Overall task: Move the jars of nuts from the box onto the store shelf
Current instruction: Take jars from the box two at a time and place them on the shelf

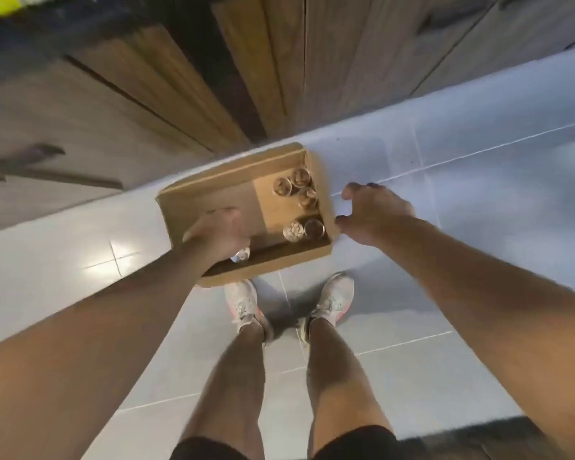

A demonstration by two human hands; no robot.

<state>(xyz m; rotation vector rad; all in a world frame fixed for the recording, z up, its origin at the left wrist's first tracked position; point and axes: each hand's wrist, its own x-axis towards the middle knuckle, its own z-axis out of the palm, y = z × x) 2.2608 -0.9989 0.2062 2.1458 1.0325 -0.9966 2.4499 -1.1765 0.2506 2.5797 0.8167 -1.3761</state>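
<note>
**Reaching Into the Box: Hand and Jar Positions**

Looking straight down, the head camera shows a cardboard box [213,197] lying open on a pale tiled floor [445,167], just in front of the person's white shoes [243,303]. The far edge of the box lies close to the base of wooden cabinet fronts [180,81] that fill the top of the view.

**Jars.** Five jars of nuts [299,177] stand upright in the right part of the box. Three form a cluster near the far right corner. Two more, a pale-topped jar [293,230] and a dark-topped jar [313,227], stand touching or nearly touching near the right end of the near wall. The left part of the box floor is bare cardboard.

**Left hand.** The left hand [218,232] is inside the box, at its near left side. The back of the hand faces the camera and the fingers curl downward. A small pale object [242,254] shows just below the hand; blur prevents identifying it as a jar. Whether the fingers grip it cannot be told.

**Right hand.** The right hand [375,210] is outside the box, just beside the right wall. The thumb and the fingers are curved and apart, forming an open C toward the box edge. The fingertips are near the wall; contact cannot be confirmed. The hand holds nothing.

**Body.** Both bare forearms extend from the lower corners of the view, and both legs appear below the box.
</note>
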